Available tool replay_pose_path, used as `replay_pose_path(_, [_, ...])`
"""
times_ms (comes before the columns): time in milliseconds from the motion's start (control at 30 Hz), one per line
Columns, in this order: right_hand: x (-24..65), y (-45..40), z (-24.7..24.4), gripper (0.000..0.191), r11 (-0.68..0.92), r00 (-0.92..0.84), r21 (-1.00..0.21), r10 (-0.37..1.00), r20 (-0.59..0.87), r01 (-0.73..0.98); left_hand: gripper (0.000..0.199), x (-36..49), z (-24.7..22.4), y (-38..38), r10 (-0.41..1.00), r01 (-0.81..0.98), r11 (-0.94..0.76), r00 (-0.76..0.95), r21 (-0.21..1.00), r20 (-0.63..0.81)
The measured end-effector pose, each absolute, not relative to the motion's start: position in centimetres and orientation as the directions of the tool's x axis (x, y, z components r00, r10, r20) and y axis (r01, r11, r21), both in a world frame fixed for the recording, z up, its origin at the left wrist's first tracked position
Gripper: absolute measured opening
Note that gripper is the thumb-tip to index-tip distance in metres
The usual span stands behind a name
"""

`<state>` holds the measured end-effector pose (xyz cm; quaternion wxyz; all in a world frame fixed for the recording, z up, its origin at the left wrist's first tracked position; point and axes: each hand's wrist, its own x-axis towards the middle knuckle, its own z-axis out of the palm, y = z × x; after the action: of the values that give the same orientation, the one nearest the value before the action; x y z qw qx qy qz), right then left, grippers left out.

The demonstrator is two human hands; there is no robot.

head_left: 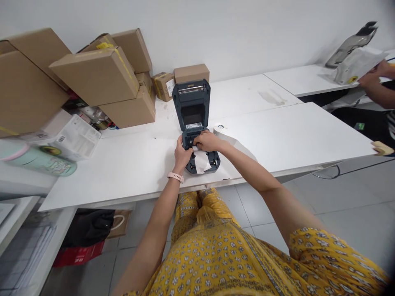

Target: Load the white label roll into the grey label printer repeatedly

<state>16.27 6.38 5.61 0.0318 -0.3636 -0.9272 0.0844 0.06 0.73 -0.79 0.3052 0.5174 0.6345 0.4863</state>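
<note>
A dark grey label printer (pixel 194 107) stands on the white table (pixel 277 135) with its lid swung up and open. White label paper (pixel 201 161) lies across its open base. My left hand (pixel 182 153) grips the printer's left side and the paper's edge. My right hand (pixel 207 141) rests on the middle of the base, fingers pressing on the paper. A white label roll (pixel 219 128) lies on the table just right of the printer.
Stacked cardboard boxes (pixel 98 76) crowd the table's back left, with packaged goods (pixel 72 137) and a mint tumbler (pixel 40 161) in front. Another person's hands (pixel 375 74) hold a silver pouch at the far right table. Bags (pixel 89 226) sit under the table.
</note>
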Motion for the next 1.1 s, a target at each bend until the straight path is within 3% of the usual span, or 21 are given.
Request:
replay_pose_path(133, [14.6,8.0,5.4,0.041,0.734,-0.736,-0.111,0.64,-0.221,0.67,0.091,-0.1,-1.0,0.7,0.953,0.325,0.008,-0.288,0.946,0.091])
replay_pose_path(333, [14.5,8.2,6.1,0.026,0.753,-0.786,-0.226,0.583,-0.205,0.618,0.093,-0.1,-1.4,0.8,0.95,0.29,-0.009,-0.296,0.957,0.098])
replay_pose_path(400, [16.7,8.0,7.4,0.027,0.771,-0.836,-0.329,0.529,-0.145,0.545,0.091,-0.1,-1.5,0.7,0.95,0.281,-0.016,-0.294,0.959,0.102])
replay_pose_path(500, [22.7,7.4,9.9,0.039,0.706,-0.866,-0.643,0.482,0.132,0.295,0.088,-0.1,-1.5,0.7,0.948,0.272,-0.003,-0.306,0.962,0.089])
replay_pose_path(567, [27.8,7.0,10.9,0.045,0.599,-0.756,-0.785,0.584,0.296,0.155,0.087,-0.1,-1.6,0.7,0.948,0.262,0.001,-0.308,0.965,0.083])
replay_pose_path(633, [32.8,6.8,10.5,0.045,0.478,-0.595,-0.871,0.735,0.327,0.111,0.087,-0.1,-1.7,0.8,0.948,0.257,-0.002,-0.308,0.966,0.083])
replay_pose_path(733, [38.4,7.2,6.9,0.048,0.287,-0.36,-0.952,0.903,0.234,0.102,0.087,-0.2,-2.0,0.9,0.946,0.259,-0.006,-0.311,0.966,0.089])
replay_pose_path(833, [40.5,7.7,1.8,0.054,0.123,-0.193,-0.982,0.977,0.094,0.143,0.087,-0.2,-2.0,1.0,0.947,0.261,-0.002,-0.309,0.965,0.086])
replay_pose_path(933, [39.2,7.8,-2.3,0.053,0.049,-0.157,-0.982,0.987,0.021,0.18,0.086,-0.3,-2.1,1.1,0.946,0.256,-0.001,-0.314,0.967,0.083])
replay_pose_path(1100, [33.8,8.2,-4.7,0.051,0.082,-0.217,-0.984,0.975,0.046,0.16,0.085,-0.7,-2.8,1.5,0.944,0.215,-0.011,-0.319,0.977,0.081])
